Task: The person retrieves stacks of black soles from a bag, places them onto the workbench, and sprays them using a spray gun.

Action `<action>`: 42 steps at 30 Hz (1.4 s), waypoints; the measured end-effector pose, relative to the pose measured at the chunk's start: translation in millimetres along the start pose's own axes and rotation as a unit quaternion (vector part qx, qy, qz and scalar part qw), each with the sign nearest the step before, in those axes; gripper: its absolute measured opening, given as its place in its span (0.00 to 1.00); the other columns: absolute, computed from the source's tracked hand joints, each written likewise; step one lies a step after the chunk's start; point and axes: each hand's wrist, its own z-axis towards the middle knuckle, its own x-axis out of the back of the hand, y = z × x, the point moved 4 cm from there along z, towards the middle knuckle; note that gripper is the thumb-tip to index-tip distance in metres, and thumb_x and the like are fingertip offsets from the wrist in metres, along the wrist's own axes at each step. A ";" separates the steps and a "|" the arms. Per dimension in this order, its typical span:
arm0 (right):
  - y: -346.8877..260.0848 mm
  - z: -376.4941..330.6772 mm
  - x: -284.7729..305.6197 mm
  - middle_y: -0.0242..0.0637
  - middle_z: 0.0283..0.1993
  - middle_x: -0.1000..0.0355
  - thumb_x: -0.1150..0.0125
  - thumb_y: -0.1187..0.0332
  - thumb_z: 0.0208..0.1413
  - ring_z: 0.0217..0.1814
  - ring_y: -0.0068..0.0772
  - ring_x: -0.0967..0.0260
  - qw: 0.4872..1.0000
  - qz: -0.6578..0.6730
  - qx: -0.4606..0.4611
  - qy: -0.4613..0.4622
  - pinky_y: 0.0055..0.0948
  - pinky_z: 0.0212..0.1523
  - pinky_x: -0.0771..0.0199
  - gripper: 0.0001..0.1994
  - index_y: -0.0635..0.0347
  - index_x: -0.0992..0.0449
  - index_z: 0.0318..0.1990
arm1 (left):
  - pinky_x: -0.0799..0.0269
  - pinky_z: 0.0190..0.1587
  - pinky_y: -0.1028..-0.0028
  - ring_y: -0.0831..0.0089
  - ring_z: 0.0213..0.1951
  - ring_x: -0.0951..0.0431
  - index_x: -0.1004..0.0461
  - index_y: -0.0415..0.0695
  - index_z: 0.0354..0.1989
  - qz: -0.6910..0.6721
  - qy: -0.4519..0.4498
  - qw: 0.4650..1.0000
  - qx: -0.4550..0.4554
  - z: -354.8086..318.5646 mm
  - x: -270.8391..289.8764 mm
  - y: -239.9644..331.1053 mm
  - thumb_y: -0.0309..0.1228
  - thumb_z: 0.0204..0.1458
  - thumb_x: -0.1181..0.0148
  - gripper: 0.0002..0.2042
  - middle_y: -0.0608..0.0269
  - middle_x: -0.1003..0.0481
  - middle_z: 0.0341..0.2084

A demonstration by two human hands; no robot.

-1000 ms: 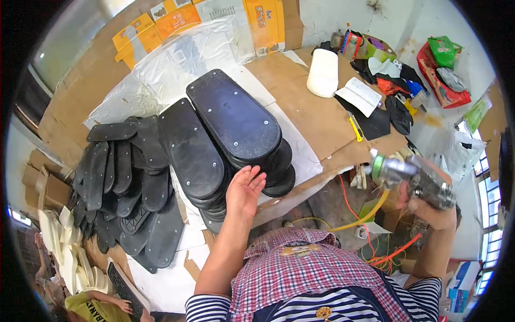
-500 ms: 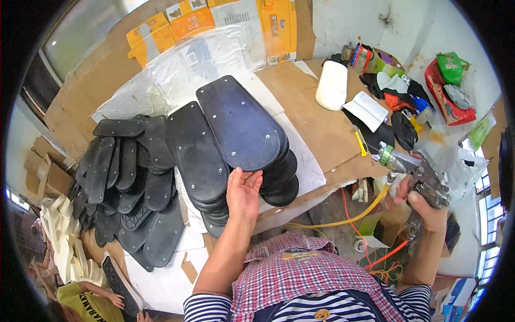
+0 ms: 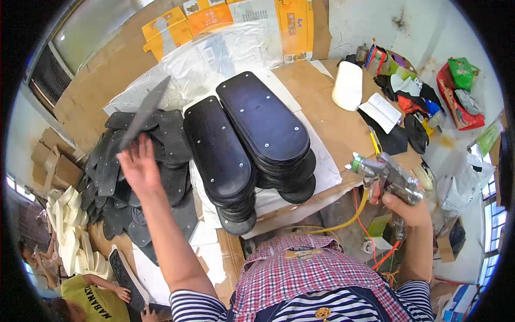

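My left hand (image 3: 138,167) is raised over the left side of the table, its fingers on the lower end of a thin black sole (image 3: 146,110) that stands tilted and blurred above it. Below it lies a loose heap of black soles (image 3: 115,182). Two tall stacks of black soles (image 3: 217,153) (image 3: 264,119) with small pale dots stand side by side on a white sheet (image 3: 324,166) in the middle. My right hand (image 3: 403,206) grips a metal spray gun (image 3: 387,176) to the right of the stacks, nozzle toward them.
A yellow hose (image 3: 350,214) and red cords hang below the gun. A white container (image 3: 347,86), an open notebook (image 3: 381,110) and coloured clutter fill the cardboard table's right end. Pale soles (image 3: 67,228) lie lower left, where another person in a yellow-green shirt (image 3: 91,300) handles a black sole.
My left hand left the front of the stacks and swung up to the left, now with a black sole at its fingers. The spray gun moved a little toward the stacks.
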 end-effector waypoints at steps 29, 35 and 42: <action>-30.9 -39.1 10.5 0.34 0.30 0.30 0.34 0.71 0.42 0.30 0.24 0.32 0.997 -0.054 -0.008 0.046 0.26 0.35 0.31 0.30 0.68 0.37 0.55 | 0.30 0.42 0.65 0.60 0.37 0.25 0.31 0.43 0.39 0.182 0.045 0.863 0.469 -215.0 63.2 -171.0 0.32 0.49 0.45 0.10 0.57 0.25 0.36; -37.6 -70.2 41.3 0.36 0.30 0.31 0.34 0.72 0.41 0.29 0.24 0.34 0.988 -0.117 -0.038 0.090 0.24 0.32 0.31 0.32 0.69 0.40 0.56 | 0.31 0.41 0.64 0.59 0.38 0.26 0.30 0.43 0.39 0.184 0.100 0.862 0.461 -220.2 74.5 -170.7 0.32 0.48 0.43 0.11 0.59 0.26 0.36; -39.4 -75.5 50.7 0.40 0.30 0.31 0.35 0.72 0.41 0.27 0.26 0.33 0.996 -0.089 0.015 0.026 0.24 0.31 0.32 0.32 0.67 0.40 0.56 | 0.33 0.46 0.64 0.58 0.42 0.27 0.32 0.43 0.42 0.141 0.038 0.849 0.508 -242.0 24.9 -204.7 0.31 0.49 0.46 0.12 0.55 0.27 0.41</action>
